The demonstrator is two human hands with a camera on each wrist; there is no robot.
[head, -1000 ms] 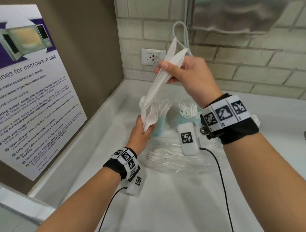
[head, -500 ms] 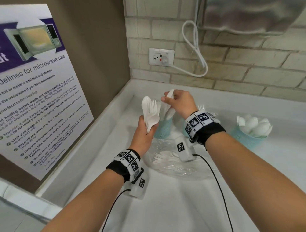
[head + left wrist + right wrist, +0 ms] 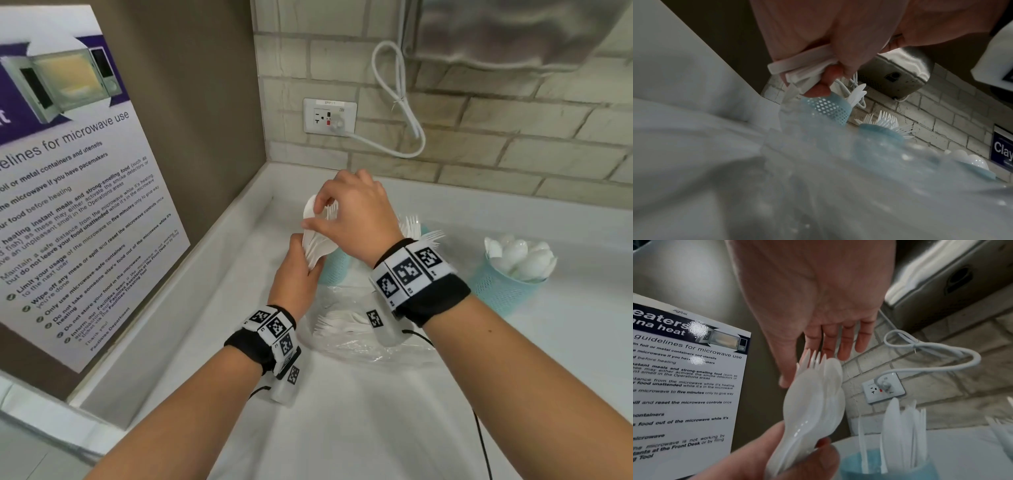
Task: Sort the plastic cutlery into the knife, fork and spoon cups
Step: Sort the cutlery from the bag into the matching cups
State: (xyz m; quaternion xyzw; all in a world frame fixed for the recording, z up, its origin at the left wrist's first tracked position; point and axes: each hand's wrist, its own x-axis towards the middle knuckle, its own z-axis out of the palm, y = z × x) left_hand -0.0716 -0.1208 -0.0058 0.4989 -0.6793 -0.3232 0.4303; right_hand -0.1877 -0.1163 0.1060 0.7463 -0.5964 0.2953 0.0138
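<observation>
My left hand (image 3: 301,270) grips a bundle of white spoons and forks (image 3: 315,240) by the handles (image 3: 797,65), upright over the counter's left side. My right hand (image 3: 310,216) hovers over the bundle's top with fingers (image 3: 840,345) straight behind the fork tines and its thumb beside a spoon bowl; it holds nothing. Just behind the bundle stands the teal mesh knife cup (image 3: 334,270) with knives (image 3: 894,426) in it. The fork cup (image 3: 879,129) is mostly hidden behind my right wrist. The spoon cup (image 3: 507,284) stands far right, full of spoons.
A clear plastic bag (image 3: 359,346) with loose forks lies on the white counter (image 3: 342,428) under my right wrist. A microwave poster (image 3: 68,205) covers the left wall. A socket (image 3: 329,116) and white cable hang on the brick back wall.
My right hand lowered the knives it held high into the knife cup, let go of them, and came back empty to the top of the bundle in my left hand.
</observation>
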